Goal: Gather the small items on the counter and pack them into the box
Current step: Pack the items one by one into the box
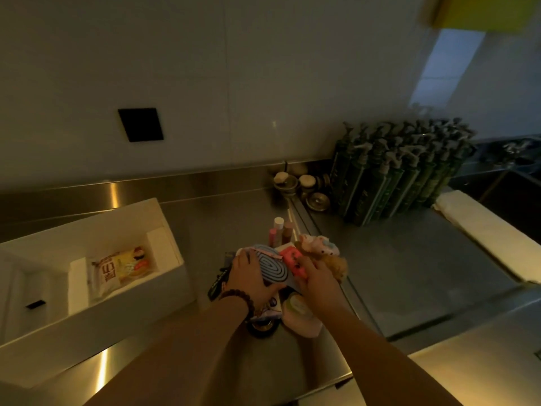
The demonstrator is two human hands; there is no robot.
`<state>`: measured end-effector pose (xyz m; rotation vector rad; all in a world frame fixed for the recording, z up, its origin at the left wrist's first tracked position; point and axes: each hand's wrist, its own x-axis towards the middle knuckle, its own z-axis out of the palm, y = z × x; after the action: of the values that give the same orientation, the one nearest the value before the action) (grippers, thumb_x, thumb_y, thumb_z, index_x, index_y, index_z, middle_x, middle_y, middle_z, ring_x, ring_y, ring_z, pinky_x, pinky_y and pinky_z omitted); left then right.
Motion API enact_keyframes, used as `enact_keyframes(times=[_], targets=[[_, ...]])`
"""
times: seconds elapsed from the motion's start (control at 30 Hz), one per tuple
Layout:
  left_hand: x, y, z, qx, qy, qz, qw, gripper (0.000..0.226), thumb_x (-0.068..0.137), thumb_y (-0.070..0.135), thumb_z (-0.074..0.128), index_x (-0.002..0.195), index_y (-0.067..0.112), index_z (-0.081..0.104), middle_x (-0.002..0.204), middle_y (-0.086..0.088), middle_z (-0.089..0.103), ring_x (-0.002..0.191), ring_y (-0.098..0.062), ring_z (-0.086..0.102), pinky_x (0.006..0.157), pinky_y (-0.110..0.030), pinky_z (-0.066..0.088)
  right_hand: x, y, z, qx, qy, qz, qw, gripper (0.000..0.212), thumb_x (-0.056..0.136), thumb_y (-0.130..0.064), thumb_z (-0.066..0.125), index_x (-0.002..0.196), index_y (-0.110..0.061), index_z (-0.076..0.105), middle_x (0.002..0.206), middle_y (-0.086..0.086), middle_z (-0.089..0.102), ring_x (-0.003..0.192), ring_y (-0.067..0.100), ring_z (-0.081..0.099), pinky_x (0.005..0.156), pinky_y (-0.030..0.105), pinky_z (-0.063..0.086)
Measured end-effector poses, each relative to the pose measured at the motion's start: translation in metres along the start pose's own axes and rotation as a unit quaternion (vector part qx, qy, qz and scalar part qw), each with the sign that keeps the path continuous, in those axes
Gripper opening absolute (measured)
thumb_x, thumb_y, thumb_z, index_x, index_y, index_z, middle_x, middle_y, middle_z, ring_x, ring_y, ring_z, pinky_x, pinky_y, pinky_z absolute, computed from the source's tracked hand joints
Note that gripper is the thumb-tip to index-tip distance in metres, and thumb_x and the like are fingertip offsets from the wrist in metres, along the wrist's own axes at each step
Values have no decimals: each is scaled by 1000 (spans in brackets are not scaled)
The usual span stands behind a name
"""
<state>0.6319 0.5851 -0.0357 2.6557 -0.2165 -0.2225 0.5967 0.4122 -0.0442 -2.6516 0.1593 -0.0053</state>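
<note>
- the left hand [248,278] is laid over a blue oval brush [270,266], fingers curled onto its edge.
- the right hand [317,281] is pressed on a pink packet [291,256]; whether its fingers are closed on it cannot be told in the dim light.
- the small items [292,306] are heaped on the steel counter [409,273].
- the white box [164,230] is seen well left of the heap, open, with a snack packet [120,269] inside.

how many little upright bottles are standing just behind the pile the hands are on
2: a pink bottle with a white cap and a brownish bottle touching on its right. The pile may hide more.
</note>
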Motion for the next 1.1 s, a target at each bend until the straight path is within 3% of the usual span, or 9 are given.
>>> enact_keyframes(times=[0.2, 0.53, 0.67, 0.77, 0.93, 1.0, 1.1], targets=[[-2, -4, 1, -26, 28, -9, 999, 118, 61, 75, 64, 146, 8, 17, 146, -9, 24, 133, -25, 23, 110, -40, 33, 0, 1, 1, 60, 39, 5, 997, 36, 97, -34, 44, 133, -32, 43, 129, 1, 49, 109, 13, 50, 79, 20, 36], [-13, -13, -8, -66, 113, 17, 991, 93, 62, 66, 72, 133, 16, 39, 129, -4, 41, 120, -19, 35, 102, -30, 35, -6, -9, -10, 109, 61, -23, 992, 41, 93, -42, 49, 133, -40, 42, 121, -8, 48, 101, 6, 48, 69, 8, 31], [-20, -16, -9, -50, 88, 1, 995, 100, 62, 71, 68, 138, 16, 34, 132, -4, 39, 124, -21, 36, 103, -30, 35, -8, -13, -9, 106, 50, -30, 993, 39, 92, -42, 50, 130, -39, 44, 120, -8, 50, 96, 3, 46, 73, 16, 37], [-23, -13, -13, 45, 60, -10, 997, 115, 60, 81, 58, 145, 13, 20, 141, -9, 34, 128, -26, 33, 108, -37, 31, -7, -10, -6, 94, 46, -19, 994, 36, 91, -42, 50, 127, -39, 45, 120, -6, 53, 95, 2, 47, 69, 13, 35], [0, 0, -31, 148, -42, 71, 986, 132, 57, 87, 52, 150, 13, -6, 158, -11, -8, 145, -28, -6, 118, -50, 2, -8, -6, -12, 109, 71, -21, 991, 39, 92, -35, 53, 130, -33, 48, 128, -2, 54, 107, 12, 54, 81, 18, 39], [12, 5, -35, 182, -95, 117, 972, 132, 58, 86, 53, 149, 13, -9, 158, -10, -10, 145, -27, -8, 118, -50, 2, -9, -3, -16, 108, 78, -24, 991, 39, 92, -35, 53, 131, -32, 48, 130, -2, 52, 110, 12, 53, 83, 19, 37], [23, 8, -36, 217, -148, 154, 952, 127, 60, 85, 54, 150, 16, -4, 159, -8, 2, 145, -27, 4, 118, -47, 6, -11, 3, -19, 97, 83, -20, 992, 41, 92, -33, 54, 132, -29, 48, 134, -2, 48, 114, 12, 49, 85, 18, 33]])
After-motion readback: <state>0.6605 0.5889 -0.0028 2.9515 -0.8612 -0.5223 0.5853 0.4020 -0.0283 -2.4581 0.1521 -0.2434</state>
